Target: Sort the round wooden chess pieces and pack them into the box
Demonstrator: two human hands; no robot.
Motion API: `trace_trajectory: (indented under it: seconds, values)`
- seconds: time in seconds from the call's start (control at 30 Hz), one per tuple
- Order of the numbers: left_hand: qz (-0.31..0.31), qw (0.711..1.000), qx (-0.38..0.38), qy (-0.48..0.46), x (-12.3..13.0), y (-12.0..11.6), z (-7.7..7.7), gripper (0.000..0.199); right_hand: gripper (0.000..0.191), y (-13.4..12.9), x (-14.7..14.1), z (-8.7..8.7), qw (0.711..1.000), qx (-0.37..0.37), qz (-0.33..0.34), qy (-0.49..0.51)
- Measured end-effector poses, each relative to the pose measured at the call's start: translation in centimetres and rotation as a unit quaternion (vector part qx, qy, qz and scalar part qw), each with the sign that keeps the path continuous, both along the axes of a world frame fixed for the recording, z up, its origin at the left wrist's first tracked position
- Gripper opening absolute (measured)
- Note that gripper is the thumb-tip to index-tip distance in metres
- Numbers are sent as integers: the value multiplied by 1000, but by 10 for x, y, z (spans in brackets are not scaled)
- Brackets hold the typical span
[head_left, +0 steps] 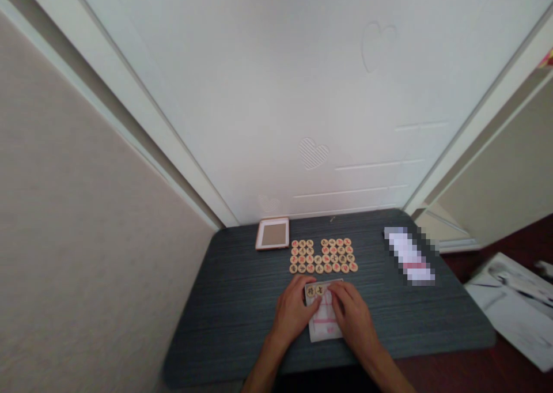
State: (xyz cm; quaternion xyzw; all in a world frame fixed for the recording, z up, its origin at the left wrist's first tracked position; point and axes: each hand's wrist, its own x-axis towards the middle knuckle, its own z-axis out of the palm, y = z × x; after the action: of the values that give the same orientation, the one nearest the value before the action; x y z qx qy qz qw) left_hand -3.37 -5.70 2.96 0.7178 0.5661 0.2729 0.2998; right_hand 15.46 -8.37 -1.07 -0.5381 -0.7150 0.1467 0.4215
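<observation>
Below several rows of round wooden Chinese chess pieces (327,259), a small white box (327,329) with pink printing lies on the dark table. Two chess pieces with black characters (315,290) sit side by side along its far edge. My left hand (294,309) grips the box's left side, with the index finger at the far corner and the thumb on the face below the pieces. At the far right corner, my right hand (354,318) has its fingers bent and pinched around what looks like another piece, mostly hidden by the fingertips.
A framed tablet-like panel (273,234) lies at the table's back left. A blurred-out white item (410,257) is at the right. The dark table (233,306) meets a white panel wall behind. White objects (514,306) stand beyond its right edge.
</observation>
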Motion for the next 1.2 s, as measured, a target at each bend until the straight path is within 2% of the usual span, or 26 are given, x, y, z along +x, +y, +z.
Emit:
trace_trajectory:
  seconds: [0.17,0.3,0.57,1.2]
  values:
    - [1,1000,-8,15,2,1,-1,37,21,0,19,-5,998,13,-58,4]
    - [2,999,-21,26,3,2,2,32,21,1,28,-8,997,-3,-79,21]
    - [-1,999,-29,28,3,2,7,30,23,3,31,-11,995,-52,-73,53]
    - [4,999,-28,20,2,3,5,33,24,3,30,-7,997,-33,-63,44]
